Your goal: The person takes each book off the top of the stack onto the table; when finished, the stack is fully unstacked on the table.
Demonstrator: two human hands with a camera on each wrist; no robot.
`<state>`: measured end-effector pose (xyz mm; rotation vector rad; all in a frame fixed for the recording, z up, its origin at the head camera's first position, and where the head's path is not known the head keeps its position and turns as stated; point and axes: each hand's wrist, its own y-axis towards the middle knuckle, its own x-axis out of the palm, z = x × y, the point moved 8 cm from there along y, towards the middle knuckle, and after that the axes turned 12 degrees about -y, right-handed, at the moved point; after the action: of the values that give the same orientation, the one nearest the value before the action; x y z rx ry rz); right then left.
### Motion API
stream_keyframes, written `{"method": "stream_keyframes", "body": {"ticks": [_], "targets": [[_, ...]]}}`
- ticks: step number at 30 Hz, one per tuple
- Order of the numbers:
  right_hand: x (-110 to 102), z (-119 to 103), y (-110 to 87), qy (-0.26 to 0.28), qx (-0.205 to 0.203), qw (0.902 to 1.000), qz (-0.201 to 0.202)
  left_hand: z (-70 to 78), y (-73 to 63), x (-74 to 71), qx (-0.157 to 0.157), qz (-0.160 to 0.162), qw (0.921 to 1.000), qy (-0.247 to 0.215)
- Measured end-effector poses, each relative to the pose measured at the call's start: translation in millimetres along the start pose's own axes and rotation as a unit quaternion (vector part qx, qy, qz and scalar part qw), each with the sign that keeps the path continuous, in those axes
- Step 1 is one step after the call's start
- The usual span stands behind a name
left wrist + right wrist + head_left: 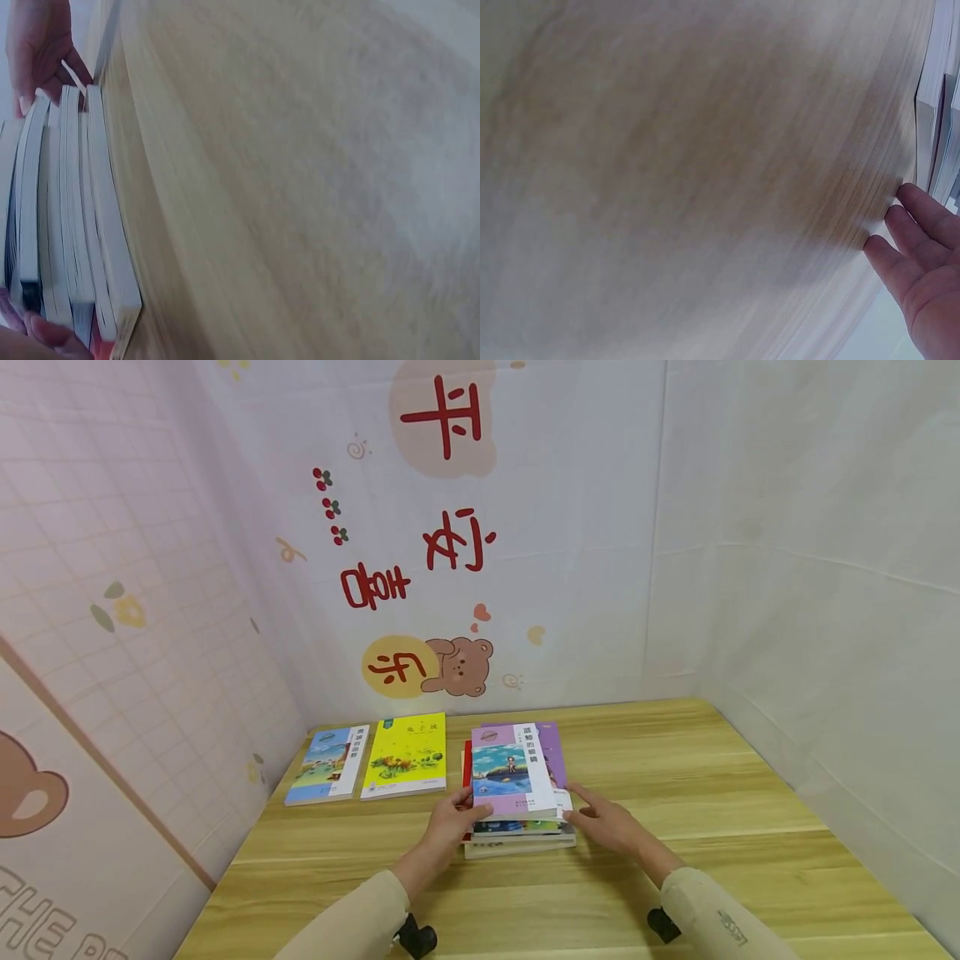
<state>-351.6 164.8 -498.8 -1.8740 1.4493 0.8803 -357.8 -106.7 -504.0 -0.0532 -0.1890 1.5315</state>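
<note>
A pile of several books stands on the table, topped by a lilac-and-blue paperback [504,772]. Below it, part of a purple book [553,750] juts out at the back right. At the pile's left side is my left hand [447,824], thumb by the front left corner, other fingers mostly hidden. My right hand [609,828] touches the right side, thumb near the front corner. The right wrist view shows its fingers [922,232] stretched out beside the lower books. In the left wrist view the page edges [71,195] stick out unevenly.
Left of the pile, a yellow book [407,756] and a blue-covered book [326,766] lie flat side by side. The wooden table [697,802] meets a printed white cloth wall [577,527] at the back, with cloth on both sides.
</note>
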Motion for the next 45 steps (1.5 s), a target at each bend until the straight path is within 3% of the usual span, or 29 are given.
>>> {"method": "stream_keyframes", "body": {"ticks": [8, 15, 25, 39, 45], "targets": [[0, 1, -0.1, 0.003, 0.008, 1.0000, 0.001, -0.4, 4.9, -3.7, -0.025, -0.032, 0.9989, -0.023], [-1, 1, -1.4, 0.007, 0.007, 1.0000, 0.000, 5.4, 4.4, -5.0, -0.031, -0.030, 0.9986, -0.031], [-1, -1, -2.4, 0.005, -0.004, 1.0000, 0.007, 12.1, 1.8, -13.5, -0.009, -0.030, 0.9985, -0.044], [-1, -2, -3.7, 0.005, -0.006, 0.9999, 0.010, 17.0, -3.8, -35.6, 0.000, -0.082, 0.9929, -0.086], [0, -1, -3.5, 0.005, -0.005, 1.0000, 0.007, 17.9, -10.9, -48.9, 0.001, -0.063, 0.9898, -0.127]]}}
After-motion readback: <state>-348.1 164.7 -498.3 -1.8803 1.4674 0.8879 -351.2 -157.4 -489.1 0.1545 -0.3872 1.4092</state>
